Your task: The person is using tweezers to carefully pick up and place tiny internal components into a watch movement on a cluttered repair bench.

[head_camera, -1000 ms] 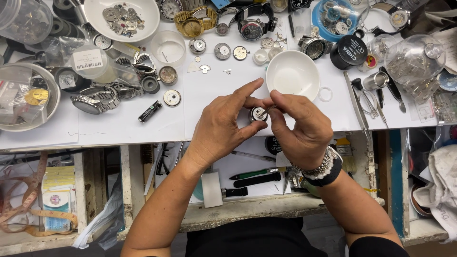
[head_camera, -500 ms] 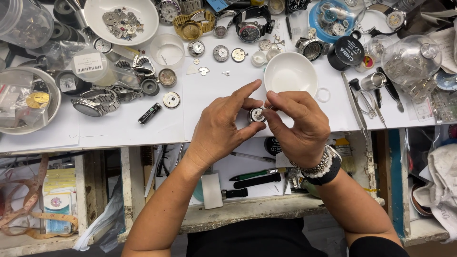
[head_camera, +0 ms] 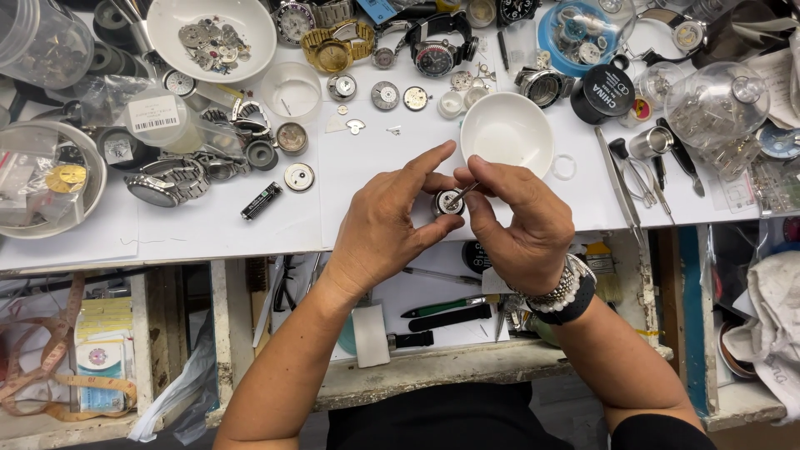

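Little has shifted since the earlier frame: both hands stay together over the near edge of the table (head_camera: 208, 229), and the tool's tip has settled onto the small round watch part.

Nearest, below the table edge, an open drawer (head_camera: 433, 367) holds a green-handled tool (head_camera: 442, 307) and a black strap piece (head_camera: 460, 317). Above it, the left hand (head_camera: 383, 229) pinches the round watch part (head_camera: 450, 202) between thumb and fingers, index finger stretched out above it. The right hand (head_camera: 521, 221), with a beaded bracelet at the wrist, is closed on a thin metal tool (head_camera: 461, 193) whose tip touches the part's face. The two hands meet at that part, just above the white table.

Just beyond the hands sits an empty white bowl (head_camera: 508, 133). To the left lie a small black stick (head_camera: 261, 201) and a steel wristwatch (head_camera: 167, 183). Farther back, a gold wristwatch (head_camera: 337, 50) and a white dish of watch parts (head_camera: 212, 33) lie among the clutter; tweezers (head_camera: 617, 179) lie to the right.
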